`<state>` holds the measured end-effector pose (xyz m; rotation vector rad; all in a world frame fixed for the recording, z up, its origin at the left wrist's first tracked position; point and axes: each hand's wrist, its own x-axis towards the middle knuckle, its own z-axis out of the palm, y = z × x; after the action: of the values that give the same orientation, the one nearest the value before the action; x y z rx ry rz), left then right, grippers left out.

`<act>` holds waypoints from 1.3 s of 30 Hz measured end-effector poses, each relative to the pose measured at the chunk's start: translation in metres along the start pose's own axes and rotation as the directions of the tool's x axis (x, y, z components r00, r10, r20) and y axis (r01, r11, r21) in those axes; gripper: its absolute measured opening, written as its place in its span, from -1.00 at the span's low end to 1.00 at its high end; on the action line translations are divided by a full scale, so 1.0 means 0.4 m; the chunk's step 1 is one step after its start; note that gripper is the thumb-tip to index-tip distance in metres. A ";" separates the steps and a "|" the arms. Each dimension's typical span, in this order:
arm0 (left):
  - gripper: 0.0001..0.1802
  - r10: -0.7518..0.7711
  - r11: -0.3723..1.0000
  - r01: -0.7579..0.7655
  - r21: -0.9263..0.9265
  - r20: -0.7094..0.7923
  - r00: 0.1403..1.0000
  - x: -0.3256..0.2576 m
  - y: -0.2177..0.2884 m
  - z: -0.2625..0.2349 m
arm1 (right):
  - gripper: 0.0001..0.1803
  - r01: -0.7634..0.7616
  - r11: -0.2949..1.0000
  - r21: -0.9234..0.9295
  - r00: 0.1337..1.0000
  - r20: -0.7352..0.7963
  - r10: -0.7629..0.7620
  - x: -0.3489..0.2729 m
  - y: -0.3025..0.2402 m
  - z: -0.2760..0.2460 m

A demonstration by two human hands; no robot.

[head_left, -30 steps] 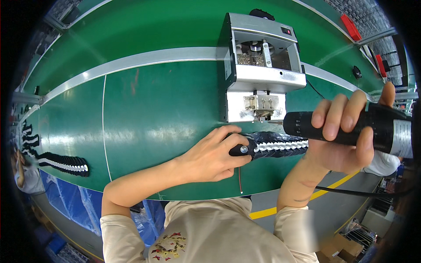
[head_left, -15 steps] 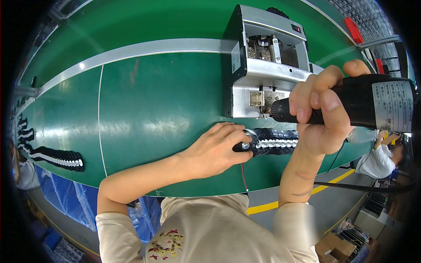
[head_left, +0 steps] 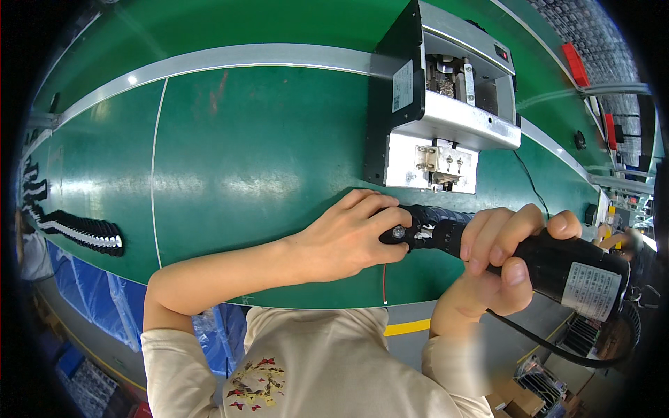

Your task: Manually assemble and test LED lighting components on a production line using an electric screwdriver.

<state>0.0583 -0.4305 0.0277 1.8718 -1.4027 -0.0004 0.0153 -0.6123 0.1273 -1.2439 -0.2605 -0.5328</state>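
My right hand is wrapped round a black electric screwdriver, which lies nearly level with its nose pointing left. The nose is over a row of black parts with a silvery strip, near the end that my left hand holds; I cannot see whether the tip touches a screw. My left hand grips the black end piece of that row, which has a round metal fitting on it. A thin red wire hangs from beneath toward the table edge.
Just beyond my hands stands a metal screw feeder, with small screws in its open bin. At the far left of the green table lies another row of black parts. The screwdriver's black cable loops down at the right. Red bins are at the back right.
My right hand has brought the screwdriver from the front of the screw feeder down and toward me, over the row of black parts. My left hand keeps its grip. The view has shifted slightly.
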 end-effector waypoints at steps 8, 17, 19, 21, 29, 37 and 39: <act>-0.71 -0.023 0.999 0.023 -0.038 -0.003 1.000 0.003 -0.001 0.000 | -0.42 -0.037 0.999 -0.027 0.999 -0.026 0.036 -0.013 0.014 0.004; -0.72 -0.037 0.998 0.036 -0.049 -0.027 0.999 -0.003 -0.001 0.007 | -0.47 -0.076 0.980 -0.184 0.995 0.054 0.087 -0.026 0.022 0.019; -0.72 -0.035 0.999 0.033 -0.036 -0.042 0.999 -0.003 0.002 0.009 | -0.46 -0.084 0.983 -0.163 0.995 0.046 0.092 -0.028 0.025 0.014; -0.74 -0.039 0.999 0.037 -0.034 -0.053 0.998 -0.002 0.006 0.013 | -0.45 -0.084 0.985 -0.150 0.995 0.044 0.091 -0.030 0.028 0.011; -0.74 -0.016 1.000 0.015 -0.015 -0.074 0.997 -0.008 0.006 0.025 | -0.28 0.088 0.995 0.042 0.992 0.083 -0.091 0.037 -0.003 -0.017; -0.71 -0.018 1.000 0.018 0.004 -0.075 0.997 -0.023 0.005 0.022 | -0.32 0.160 0.985 -0.067 0.987 0.029 -0.159 0.139 0.004 0.024; -0.69 -0.006 1.000 0.006 0.013 -0.072 0.997 -0.021 0.001 0.019 | -0.35 0.135 0.985 -0.108 0.991 0.023 -0.133 0.143 0.016 0.022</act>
<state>0.0513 -0.4280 0.0190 1.8685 -1.3513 0.0722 0.0680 -0.6166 0.1516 -1.3435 -0.3341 -0.6606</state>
